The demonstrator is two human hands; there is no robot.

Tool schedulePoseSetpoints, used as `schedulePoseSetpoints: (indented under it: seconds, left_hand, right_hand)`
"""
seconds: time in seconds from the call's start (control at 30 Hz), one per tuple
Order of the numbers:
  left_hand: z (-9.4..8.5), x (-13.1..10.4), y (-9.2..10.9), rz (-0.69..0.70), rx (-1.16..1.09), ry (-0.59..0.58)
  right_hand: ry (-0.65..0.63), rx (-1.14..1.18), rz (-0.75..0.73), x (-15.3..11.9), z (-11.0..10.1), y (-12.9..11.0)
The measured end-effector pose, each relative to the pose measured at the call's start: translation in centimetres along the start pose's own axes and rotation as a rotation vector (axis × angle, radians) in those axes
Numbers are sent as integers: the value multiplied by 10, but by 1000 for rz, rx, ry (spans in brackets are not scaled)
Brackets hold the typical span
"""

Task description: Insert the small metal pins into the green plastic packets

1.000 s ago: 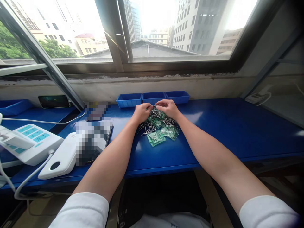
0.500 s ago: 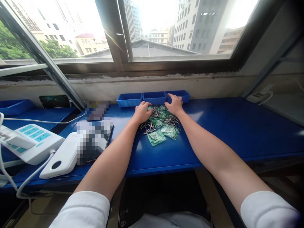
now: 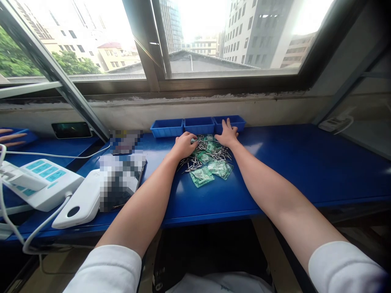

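A pile of loose metal pins or screws (image 3: 219,153) and small green plastic packets (image 3: 202,176) lies on the blue table. My left hand (image 3: 185,145) rests at the pile's left edge, fingers bent inward and thumb close to the index finger. A bit of green shows by its fingertips; what it grips is hidden. My right hand (image 3: 227,134) is open, its fingers spread at the front rim of the right blue bin (image 3: 240,123). The middle blue bin (image 3: 199,127) and left blue bin (image 3: 167,130) stand in line beside it.
On the left are a white power strip (image 3: 45,181), a white power bank (image 3: 77,203), cables, a blurred-out item (image 3: 122,183) and a phone (image 3: 71,130). Another person's hand (image 3: 10,137) is at a further blue bin at far left. A window runs behind the table.
My right hand's fingers have opened and spread at the right bin. My left thumb and index finger have come closer together. Another person's hand has appeared at far left.
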State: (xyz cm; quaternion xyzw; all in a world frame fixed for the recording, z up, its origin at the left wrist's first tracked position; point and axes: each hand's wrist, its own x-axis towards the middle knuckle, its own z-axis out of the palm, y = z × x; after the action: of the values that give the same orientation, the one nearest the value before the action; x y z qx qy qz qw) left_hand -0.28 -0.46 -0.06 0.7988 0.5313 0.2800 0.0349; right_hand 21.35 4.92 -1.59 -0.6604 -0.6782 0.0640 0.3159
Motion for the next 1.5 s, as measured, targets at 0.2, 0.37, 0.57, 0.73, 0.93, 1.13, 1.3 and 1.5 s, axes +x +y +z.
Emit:
schedulePoseSetpoints:
  seconds: [0.2,0.37,0.57,0.73,0.93,1.13,1.3,1.5]
  left_hand:
    - [1,1,-2,12,1,-13]
    - [0,1,-2,30,6,-36]
    - [0,3,-2,6,15,-54]
    - [3,6,-3,-44,58,-100]
    - [3,7,-3,-65,58,-110]
    - [3,5,-2,-52,51,-88]
    - [0,1,1,10,11,-24]
    - [-6,-3,10,87,-62,33]
  right_hand:
    - [113,59,-114,-7,-5,-12]
    - [99,140,-346,-13,-5,-22]
    - [-132,127,-535,-27,0,-37]
    - [-211,108,-549,-29,6,-40]
    - [-205,120,-574,-28,5,-39]
    - [-157,189,-578,-34,-1,-45]
    - [-104,369,-509,-37,-9,-49]
    - [-60,590,-390,-35,-10,-48]
